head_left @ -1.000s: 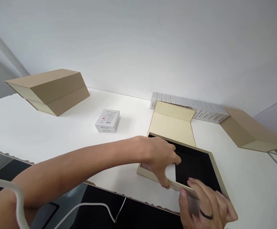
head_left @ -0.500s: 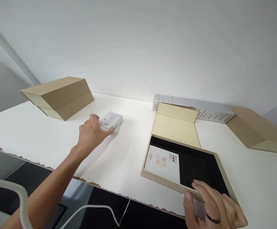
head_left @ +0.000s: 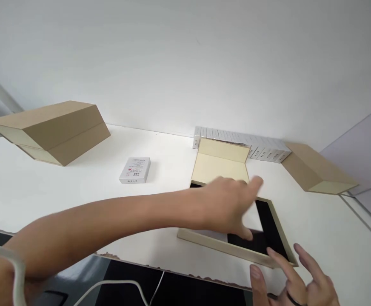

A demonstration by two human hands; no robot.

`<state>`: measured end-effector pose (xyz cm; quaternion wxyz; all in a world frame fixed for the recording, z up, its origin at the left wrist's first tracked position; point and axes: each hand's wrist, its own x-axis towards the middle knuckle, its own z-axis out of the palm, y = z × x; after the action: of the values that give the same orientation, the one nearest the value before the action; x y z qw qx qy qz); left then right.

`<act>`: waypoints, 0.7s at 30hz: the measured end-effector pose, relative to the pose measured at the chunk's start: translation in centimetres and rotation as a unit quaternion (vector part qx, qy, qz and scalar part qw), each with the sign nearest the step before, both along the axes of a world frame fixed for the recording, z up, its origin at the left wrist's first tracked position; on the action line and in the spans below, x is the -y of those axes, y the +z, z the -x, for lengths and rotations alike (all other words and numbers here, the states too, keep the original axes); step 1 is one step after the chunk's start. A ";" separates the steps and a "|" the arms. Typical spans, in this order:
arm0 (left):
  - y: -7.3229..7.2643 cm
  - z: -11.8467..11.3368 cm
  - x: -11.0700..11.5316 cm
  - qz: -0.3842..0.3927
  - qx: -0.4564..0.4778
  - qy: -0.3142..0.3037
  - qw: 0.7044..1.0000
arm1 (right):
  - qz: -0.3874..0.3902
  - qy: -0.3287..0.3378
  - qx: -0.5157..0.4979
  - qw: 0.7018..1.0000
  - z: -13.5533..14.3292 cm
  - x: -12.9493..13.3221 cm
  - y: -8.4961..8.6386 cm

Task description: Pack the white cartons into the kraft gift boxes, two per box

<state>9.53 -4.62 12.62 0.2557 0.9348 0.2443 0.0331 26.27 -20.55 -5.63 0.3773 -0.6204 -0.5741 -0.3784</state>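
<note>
In the head view my left hand (head_left: 224,203), slightly blurred, reaches across the open lidded gift box (head_left: 219,246). A small white tea box (head_left: 253,219) is gripped in its fingers, over the black interior; mostly the hand covers it. Another tea box inside, on the left, is largely hidden by my forearm. My right hand (head_left: 300,282) rests at the gift box's front right corner, fingers spread, a fingertip near the rim and a dark ring on one finger. A single tea box (head_left: 136,170) lies flat on the white table to the left.
A row of several upright tea boxes (head_left: 268,154) stands along the wall behind the gift box's raised lid (head_left: 220,163). Tan boxes stand at the left (head_left: 61,131) and right (head_left: 316,168). A white cable (head_left: 118,281) hangs below the table's chipped front edge.
My left hand has lifted the upper tea box from the pair on the left and carried it right, over the gift box. My right hand's fingers have spread. The view has shifted slightly.
</note>
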 end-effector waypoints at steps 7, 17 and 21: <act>-4.6 -7.7 0.2 0.026 -0.139 -0.137 0.981 | -0.015 0.087 -0.030 0.996 -1.1 0.5 -1.4; -3.9 -4.2 -0.4 0.104 -0.100 -0.113 0.983 | 0.016 0.103 -0.133 0.986 0.4 0.6 -2.0; -2.4 -1.5 -0.1 0.029 -0.106 -0.039 0.993 | 0.004 0.099 -0.161 0.982 1.4 0.3 -1.2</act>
<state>11.02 -4.51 10.23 0.2567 0.9339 0.2345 -0.0835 24.91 -20.89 -6.81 0.4975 -0.6151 -0.5660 -0.2319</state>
